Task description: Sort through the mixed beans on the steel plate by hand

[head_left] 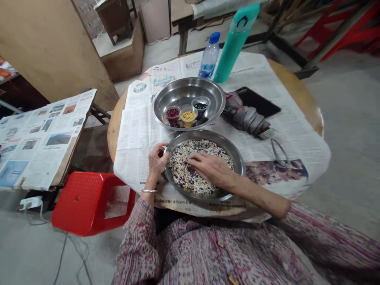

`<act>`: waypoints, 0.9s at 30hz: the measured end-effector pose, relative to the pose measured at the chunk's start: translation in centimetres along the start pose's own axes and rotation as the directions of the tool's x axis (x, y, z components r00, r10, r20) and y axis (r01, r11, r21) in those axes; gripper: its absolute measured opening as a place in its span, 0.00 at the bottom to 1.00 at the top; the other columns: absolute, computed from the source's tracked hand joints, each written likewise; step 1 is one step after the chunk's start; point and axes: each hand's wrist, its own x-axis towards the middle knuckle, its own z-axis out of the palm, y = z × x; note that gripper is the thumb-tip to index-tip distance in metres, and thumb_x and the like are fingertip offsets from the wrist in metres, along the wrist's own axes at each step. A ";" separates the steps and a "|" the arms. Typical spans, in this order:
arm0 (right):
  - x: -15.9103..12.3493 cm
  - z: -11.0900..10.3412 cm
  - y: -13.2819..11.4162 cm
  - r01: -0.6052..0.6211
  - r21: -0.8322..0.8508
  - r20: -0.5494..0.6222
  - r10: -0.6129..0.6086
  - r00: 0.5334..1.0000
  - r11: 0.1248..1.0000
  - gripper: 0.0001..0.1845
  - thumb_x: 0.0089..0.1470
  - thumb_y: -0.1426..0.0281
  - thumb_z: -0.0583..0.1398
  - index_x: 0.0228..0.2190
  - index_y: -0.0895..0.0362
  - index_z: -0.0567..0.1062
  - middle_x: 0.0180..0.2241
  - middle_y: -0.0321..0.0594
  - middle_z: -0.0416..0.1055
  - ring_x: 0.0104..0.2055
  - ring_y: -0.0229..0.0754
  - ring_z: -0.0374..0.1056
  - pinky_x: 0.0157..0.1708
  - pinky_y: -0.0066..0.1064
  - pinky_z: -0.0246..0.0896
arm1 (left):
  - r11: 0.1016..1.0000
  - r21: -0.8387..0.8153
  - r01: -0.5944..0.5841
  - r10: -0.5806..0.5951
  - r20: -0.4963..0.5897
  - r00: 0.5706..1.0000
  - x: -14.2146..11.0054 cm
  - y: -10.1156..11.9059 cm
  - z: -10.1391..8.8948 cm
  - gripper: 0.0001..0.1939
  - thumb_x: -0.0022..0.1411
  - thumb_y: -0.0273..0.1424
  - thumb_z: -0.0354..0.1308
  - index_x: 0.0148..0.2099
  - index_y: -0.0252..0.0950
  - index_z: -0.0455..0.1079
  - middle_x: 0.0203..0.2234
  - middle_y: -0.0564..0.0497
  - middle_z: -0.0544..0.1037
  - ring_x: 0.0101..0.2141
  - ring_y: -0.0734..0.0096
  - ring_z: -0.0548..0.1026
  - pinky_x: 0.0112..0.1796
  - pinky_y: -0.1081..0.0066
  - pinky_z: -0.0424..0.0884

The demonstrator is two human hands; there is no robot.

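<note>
Well, seen from the head camera, the person's left hand [156,160] curls over the near-left rim of a shallow steel pan [241,166], its fingers hooked on the metal in what looks like a firm hold. The right hand [210,168] lies open and palm down on the mixed beans and grains [184,176] filling the pan, not clenched; whether any grain sits under its fingertips I can't tell. A low, flat hand like this seems the right way to work such a heap, since light strokes would keep the grains inside the rim. The pan is round, so it has no long axis; the long line here is the right forearm [261,194], running in from the lower right, with the fingers pointing left toward the other hand. The pan sits near the person on a round wooden table [308,105] spread with newspaper [139,134], just beside a larger steel basin [221,99]. That basin holds three small cups: red beans [172,113], yellow grains [188,117] and black beans [200,106].
</note>
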 end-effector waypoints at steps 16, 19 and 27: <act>-8.2 0.6 1.4 -0.197 0.250 -0.407 0.288 0.867 0.948 0.08 0.64 0.70 0.58 0.36 0.51 0.78 0.34 0.39 0.81 0.36 0.46 0.76 0.53 0.47 0.67 | 0.999 0.052 -0.005 0.006 0.000 1.000 -0.5 0.0 -0.2 0.14 0.55 0.24 0.60 0.45 0.36 0.75 0.24 0.60 0.65 0.26 0.77 0.63 0.31 0.75 0.61; -8.1 0.9 1.4 -0.179 0.286 -0.478 0.302 0.825 0.941 0.06 0.61 0.72 0.60 0.35 0.50 0.77 0.33 0.40 0.81 0.35 0.47 0.77 0.52 0.47 0.70 | 0.998 0.061 0.010 -0.010 0.000 1.000 -0.6 0.2 -0.2 0.14 0.54 0.23 0.59 0.44 0.36 0.76 0.23 0.60 0.65 0.25 0.77 0.63 0.31 0.75 0.61; -8.1 0.7 1.7 -0.117 0.217 -0.557 0.222 0.800 0.969 0.10 0.58 0.75 0.62 0.37 0.47 0.75 0.32 0.41 0.80 0.35 0.50 0.77 0.44 0.45 0.74 | 0.999 0.036 0.040 -0.040 -0.009 0.999 -0.6 0.1 0.0 0.15 0.53 0.20 0.60 0.44 0.36 0.76 0.23 0.60 0.66 0.25 0.77 0.63 0.30 0.74 0.61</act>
